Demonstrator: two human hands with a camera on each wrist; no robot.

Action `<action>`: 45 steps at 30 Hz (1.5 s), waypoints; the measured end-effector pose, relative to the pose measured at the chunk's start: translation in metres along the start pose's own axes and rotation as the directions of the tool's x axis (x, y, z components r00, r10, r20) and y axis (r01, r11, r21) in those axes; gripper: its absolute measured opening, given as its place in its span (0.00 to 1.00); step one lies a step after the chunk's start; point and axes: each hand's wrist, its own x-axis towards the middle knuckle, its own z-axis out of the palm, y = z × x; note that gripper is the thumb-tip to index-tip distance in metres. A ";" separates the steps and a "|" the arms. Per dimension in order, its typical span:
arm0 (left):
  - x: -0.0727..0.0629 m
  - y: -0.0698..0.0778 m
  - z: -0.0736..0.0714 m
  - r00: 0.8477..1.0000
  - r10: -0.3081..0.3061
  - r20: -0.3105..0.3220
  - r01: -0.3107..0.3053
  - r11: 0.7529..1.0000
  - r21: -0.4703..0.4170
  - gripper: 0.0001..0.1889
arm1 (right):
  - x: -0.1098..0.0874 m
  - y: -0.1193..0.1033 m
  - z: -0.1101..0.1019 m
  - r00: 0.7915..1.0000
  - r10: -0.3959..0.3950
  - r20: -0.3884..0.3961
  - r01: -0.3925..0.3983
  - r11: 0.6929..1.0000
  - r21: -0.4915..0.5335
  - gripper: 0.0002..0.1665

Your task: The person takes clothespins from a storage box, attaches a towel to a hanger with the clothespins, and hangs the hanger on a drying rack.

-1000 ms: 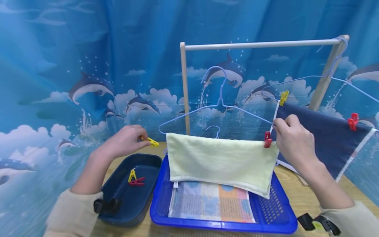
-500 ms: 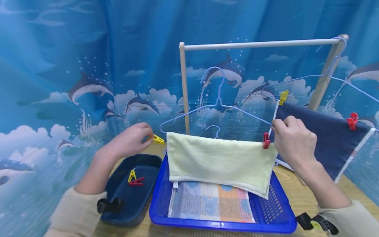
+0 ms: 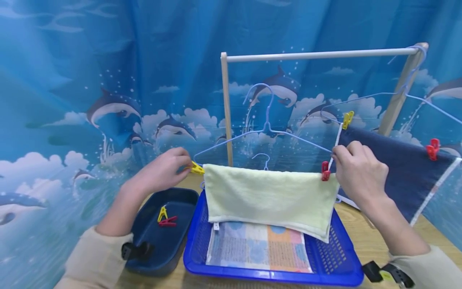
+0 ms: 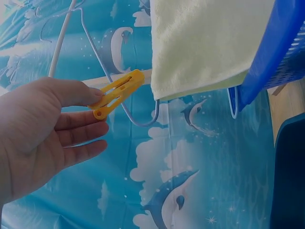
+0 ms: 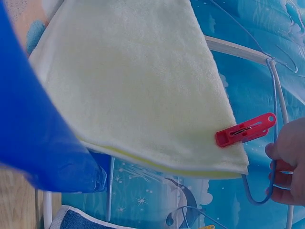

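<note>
A pale yellow towel (image 3: 270, 196) hangs folded over the bottom bar of a light blue wire hanger (image 3: 267, 127). My left hand (image 3: 162, 170) pinches a yellow clothespin (image 4: 118, 93) between thumb and forefinger; its tip is beside the towel's upper left corner, and the other fingers are loosely bent. At the opposite end, my right hand (image 3: 361, 170) grips the hanger's right corner, its fingers curled round the wire in the right wrist view. Close to that hand, a red clothespin (image 5: 245, 130) is clipped on the towel's top edge.
Below the towel stands a blue basket (image 3: 274, 277) with a patterned cloth (image 3: 256, 247) in it. To the left, a dark tray (image 3: 144, 224) holds a yellow and a red clothespin. A drying rack (image 3: 317, 55) carries a hanger with a pinned navy cloth (image 3: 390, 168).
My left hand has moved right with the yellow clothespin, bringing it up to the towel's left corner. The right hand keeps its grip on the hanger, almost unmoved.
</note>
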 end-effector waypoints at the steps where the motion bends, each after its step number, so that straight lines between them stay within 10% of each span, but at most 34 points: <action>1: 0.000 0.001 0.000 1.000 0.011 -0.011 -0.011 1.000 0.005 0.04 | 0.000 0.000 0.000 1.000 0.004 0.002 -0.004 1.000 0.004 0.10; 28: 0.026 0.030 -0.005 0.994 0.085 -0.067 -0.066 0.967 0.246 0.08 | 0.000 0.004 0.000 0.999 -0.007 -0.046 0.012 0.995 0.102 0.11; 45: 0.034 0.044 0.005 0.977 0.214 -0.007 -0.190 0.882 0.431 0.02 | -0.001 0.003 0.001 0.999 -0.005 -0.050 0.010 0.995 0.101 0.10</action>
